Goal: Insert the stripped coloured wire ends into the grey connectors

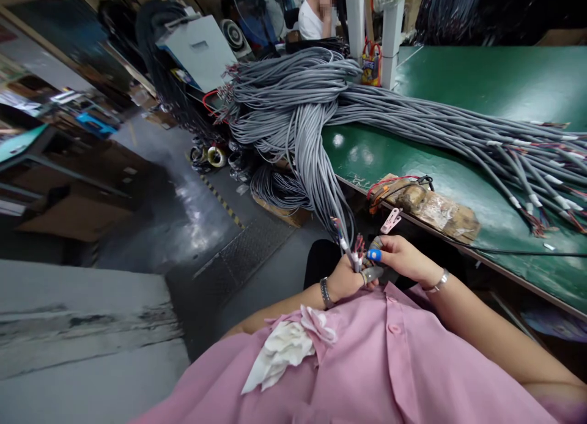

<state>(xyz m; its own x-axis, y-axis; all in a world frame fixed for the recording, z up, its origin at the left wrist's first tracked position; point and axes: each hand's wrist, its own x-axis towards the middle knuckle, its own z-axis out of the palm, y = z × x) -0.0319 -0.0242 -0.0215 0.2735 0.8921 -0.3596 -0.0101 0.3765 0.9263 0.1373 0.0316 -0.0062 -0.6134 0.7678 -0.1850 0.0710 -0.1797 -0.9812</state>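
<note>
My left hand (345, 279) is closed around a few grey cables (345, 245) in front of my body. Their stripped ends fan out in thin red, blue and dark wires (359, 248), with white bands below. My right hand (406, 260) meets it from the right, thumb and fingers pinched close beside the wire ends. Blue tape (375, 254) wraps one of its fingers, and other fingertips look covered too. What sits between the right fingers is too small to make out. Just above that hand, a pink clip (391, 221) hangs by the table edge.
A thick bundle of grey cables (316, 115) drapes across the green table (495, 75) and over its near edge. A taped wooden block (435, 208) with wires lies along that edge. Behind sits a person in white (312, 20). Cable coils (215, 156) rest on the floor at left.
</note>
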